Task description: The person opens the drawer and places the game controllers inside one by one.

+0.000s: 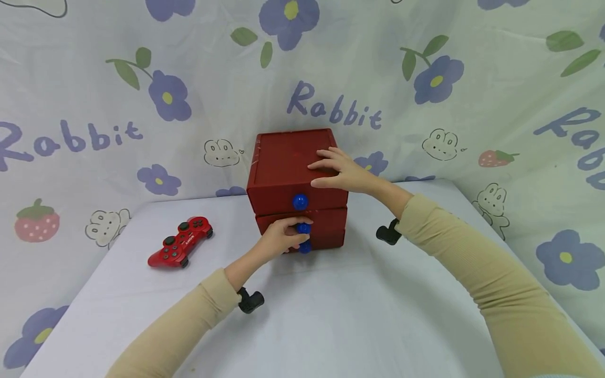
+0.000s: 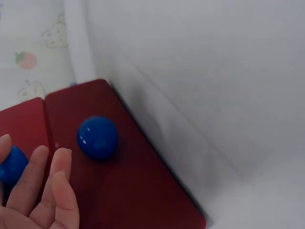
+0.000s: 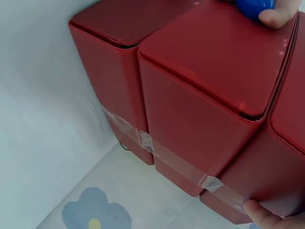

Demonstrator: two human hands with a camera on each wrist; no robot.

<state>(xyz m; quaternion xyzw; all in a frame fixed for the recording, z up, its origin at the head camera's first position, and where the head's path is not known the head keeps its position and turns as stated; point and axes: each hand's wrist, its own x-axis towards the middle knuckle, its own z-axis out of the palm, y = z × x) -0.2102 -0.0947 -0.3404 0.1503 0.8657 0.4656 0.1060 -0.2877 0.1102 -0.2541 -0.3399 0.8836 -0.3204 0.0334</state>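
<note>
Head view: left hand (image 1: 278, 239) pinches middle blue knob (image 1: 304, 228), fingers curled; smooth, probably hard, bit slippery, best pull point. Right hand (image 1: 344, 172) fingers spread, grasping nothing, touching red three-drawer cabinet (image 1: 290, 155); looks stiff, likely light, so brace top. Cabinet dark red, corners rounded, clear tape (image 3: 178, 164) round it; sits toward desk's (image 1: 359, 320) far side, before rabbit-print cloth (image 1: 208, 100).

A long beige fabric left sleeve (image 1: 175, 325) shows soft creases; beside its cuff juts a small black rounded wrist device (image 1: 250, 301). Well right of the left sleeve, a matching beige, finely ribbed right sleeve (image 1: 472, 283) wrinkles, its cuff-side black knobby device (image 1: 389, 232) nearer the left sleeve.
</note>
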